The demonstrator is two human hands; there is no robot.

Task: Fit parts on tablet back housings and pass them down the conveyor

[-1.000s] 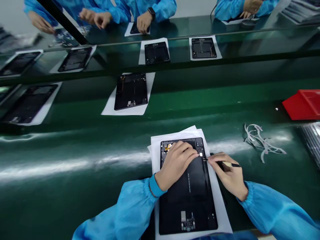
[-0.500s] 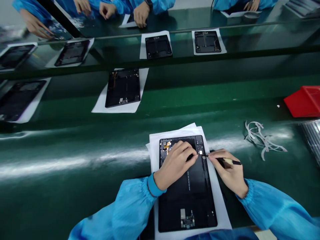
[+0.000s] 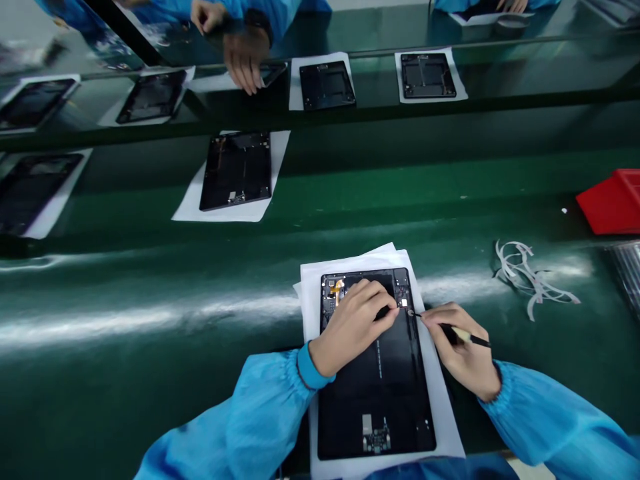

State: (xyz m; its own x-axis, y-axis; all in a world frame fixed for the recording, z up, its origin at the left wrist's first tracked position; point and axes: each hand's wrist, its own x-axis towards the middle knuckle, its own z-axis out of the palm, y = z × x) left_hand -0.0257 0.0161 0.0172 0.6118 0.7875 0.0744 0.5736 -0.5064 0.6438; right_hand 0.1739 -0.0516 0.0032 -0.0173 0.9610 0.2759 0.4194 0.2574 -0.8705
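An opened black tablet housing (image 3: pixel 350 413) lies on white paper sheets (image 3: pixel 445 427), its inner parts facing up. My left hand (image 3: pixel 353 323) rests over its upper half, thumb and forefinger pinched together near the right edge. Whatever is between those fingertips is too small to make out. In my right hand (image 3: pixel 463 347) is a slim black tool with a pale section, which looks like tweezers (image 3: pixel 464 335). Its dark tip reaches the housing's right edge, beside a small round part (image 3: pixel 411 313). At the top left, an orange flex cable (image 3: pixel 338 287) shows.
White curled strips (image 3: pixel 530 280) lie to the right, near a red bin (image 3: pixel 613 203). Another tablet housing (image 3: pixel 237 170) sits on paper farther back. Several more stand along a raised glass shelf (image 3: pixel 370 87). Behind it, a co-worker's hand (image 3: pixel 247 61) is over the shelf.
My right hand and tool have drawn slightly to the right; my left hand keeps its pinch. Across the shelf, a co-worker's hand has come forward with a sheet and a dark panel.
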